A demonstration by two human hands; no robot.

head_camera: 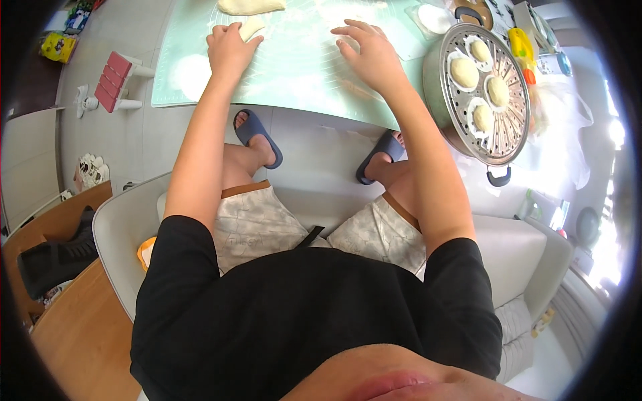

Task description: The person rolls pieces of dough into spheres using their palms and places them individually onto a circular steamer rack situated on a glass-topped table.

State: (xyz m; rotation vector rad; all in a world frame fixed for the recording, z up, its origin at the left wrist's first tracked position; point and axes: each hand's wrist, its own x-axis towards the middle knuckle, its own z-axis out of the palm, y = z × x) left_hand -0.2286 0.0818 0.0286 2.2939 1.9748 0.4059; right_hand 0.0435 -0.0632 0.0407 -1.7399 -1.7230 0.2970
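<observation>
My left hand point(231, 49) is at the upper left of the pale green mat point(301, 75), with thumb and fingers around a small piece of dough point(252, 28). Just beyond it, at the picture's top edge, lies a longer roll of dough point(251, 6). My right hand point(368, 52) hovers over or rests on the mat's right part, fingers spread and nothing in them. To its right stands a round metal steamer point(506, 135) with a perforated tray, bearing several pale dough buns point(464, 72) on white paper liners.
A plastic bag with white round liners point(434, 19) lies beyond the steamer's left side. Right of the steamer are a yellow bottle point(520, 44) and a clear plastic bag point(562, 110). A red-topped stool point(113, 81) stands on the floor at left. White flour dusts the mat.
</observation>
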